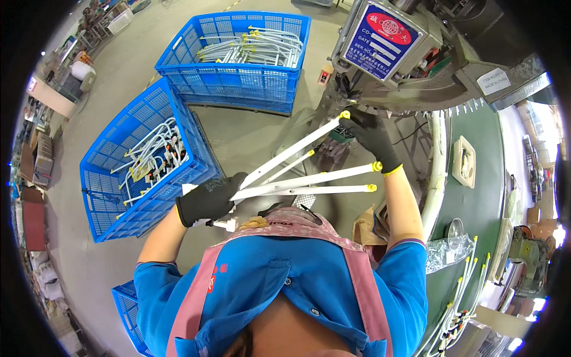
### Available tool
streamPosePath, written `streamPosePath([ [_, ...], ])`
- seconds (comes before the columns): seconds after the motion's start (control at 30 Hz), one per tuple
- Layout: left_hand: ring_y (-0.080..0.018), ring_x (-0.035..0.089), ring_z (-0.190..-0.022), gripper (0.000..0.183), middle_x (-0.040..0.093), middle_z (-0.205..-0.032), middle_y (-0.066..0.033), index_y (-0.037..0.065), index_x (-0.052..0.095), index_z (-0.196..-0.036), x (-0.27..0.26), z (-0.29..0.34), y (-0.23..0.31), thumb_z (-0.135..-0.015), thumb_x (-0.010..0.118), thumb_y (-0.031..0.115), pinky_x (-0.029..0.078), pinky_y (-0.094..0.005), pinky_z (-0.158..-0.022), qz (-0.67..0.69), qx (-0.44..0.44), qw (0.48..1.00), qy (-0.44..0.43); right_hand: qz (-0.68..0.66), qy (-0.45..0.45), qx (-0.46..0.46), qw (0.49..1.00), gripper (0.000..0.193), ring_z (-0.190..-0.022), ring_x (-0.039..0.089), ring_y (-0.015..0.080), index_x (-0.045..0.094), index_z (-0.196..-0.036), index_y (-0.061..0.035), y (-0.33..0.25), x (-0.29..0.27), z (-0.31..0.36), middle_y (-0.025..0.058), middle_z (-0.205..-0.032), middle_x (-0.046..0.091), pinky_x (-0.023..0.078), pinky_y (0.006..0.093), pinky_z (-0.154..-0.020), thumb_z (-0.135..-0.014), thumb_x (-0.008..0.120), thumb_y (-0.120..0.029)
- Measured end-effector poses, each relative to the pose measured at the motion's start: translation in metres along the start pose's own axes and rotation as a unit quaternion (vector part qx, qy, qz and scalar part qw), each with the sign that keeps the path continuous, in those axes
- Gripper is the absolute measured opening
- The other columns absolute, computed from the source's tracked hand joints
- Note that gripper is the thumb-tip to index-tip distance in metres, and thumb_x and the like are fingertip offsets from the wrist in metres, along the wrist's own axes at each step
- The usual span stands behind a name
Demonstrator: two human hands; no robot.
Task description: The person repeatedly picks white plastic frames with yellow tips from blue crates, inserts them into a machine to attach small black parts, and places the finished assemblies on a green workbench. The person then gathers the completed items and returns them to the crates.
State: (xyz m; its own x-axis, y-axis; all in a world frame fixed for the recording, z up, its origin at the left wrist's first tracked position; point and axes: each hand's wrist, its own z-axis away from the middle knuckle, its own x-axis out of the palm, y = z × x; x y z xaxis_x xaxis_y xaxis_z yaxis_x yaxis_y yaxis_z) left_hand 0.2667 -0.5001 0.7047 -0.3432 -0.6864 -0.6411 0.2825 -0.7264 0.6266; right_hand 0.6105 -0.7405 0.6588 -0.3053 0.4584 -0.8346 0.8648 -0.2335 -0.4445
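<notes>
A frame of several white tubes (309, 180) with yellow end caps fans out in front of my chest. Its gathered end lies in my left hand (208, 199), which wears a black glove and is closed around it. The capped ends spread toward the right. My right hand (370, 135), also in a black glove, pinches the topmost tube by its yellow cap (344, 115), just below the machine. Part of the gathered end is hidden by the left glove.
Two blue crates (232, 70) (148, 187) holding white tube parts stand ahead and to the left. A grey machine (416, 35) rises at the upper right. Along the right runs a green bench (476, 208) with a tray (464, 162), a clear plastic bag (447, 253) and more capped tubes (458, 306).
</notes>
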Motion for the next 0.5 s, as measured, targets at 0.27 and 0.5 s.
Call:
streamPosePath([
  [0.27, -0.0267, 0.060, -0.065, 0.049, 0.060, -0.080, -0.0153, 0.003, 0.037, -0.131, -0.019, -0.019, -0.015, -0.085, 0.054, 0.006, 0.046, -0.0383, -0.057, 0.017, 0.039, 0.999, 0.011, -0.166, -0.048, 0.176, 0.969, 0.037, -0.097, 0.063, 0.0225, 0.065, -0.112, -0.0037, -0.003, -0.003, -0.033, 0.0114, -0.104, 0.069, 0.046, 0.0327, -0.087, -0.090, 0.062, -0.034],
  [0.5, -0.0275, 0.060, -0.074, 0.057, 0.058, -0.090, -0.0203, 0.001, 0.030, -0.138, -0.009, -0.032, -0.028, -0.086, 0.053, 0.005, 0.047, -0.0377, -0.064, 0.033, 0.036, 0.998, -0.043, -0.098, -0.055, 0.134, 0.985, 0.040, -0.097, 0.064, 0.0224, 0.064, -0.113, -0.0036, -0.001, 0.002, -0.033, 0.0138, -0.106, 0.068, 0.047, 0.0329, -0.087, -0.091, 0.059, -0.036],
])
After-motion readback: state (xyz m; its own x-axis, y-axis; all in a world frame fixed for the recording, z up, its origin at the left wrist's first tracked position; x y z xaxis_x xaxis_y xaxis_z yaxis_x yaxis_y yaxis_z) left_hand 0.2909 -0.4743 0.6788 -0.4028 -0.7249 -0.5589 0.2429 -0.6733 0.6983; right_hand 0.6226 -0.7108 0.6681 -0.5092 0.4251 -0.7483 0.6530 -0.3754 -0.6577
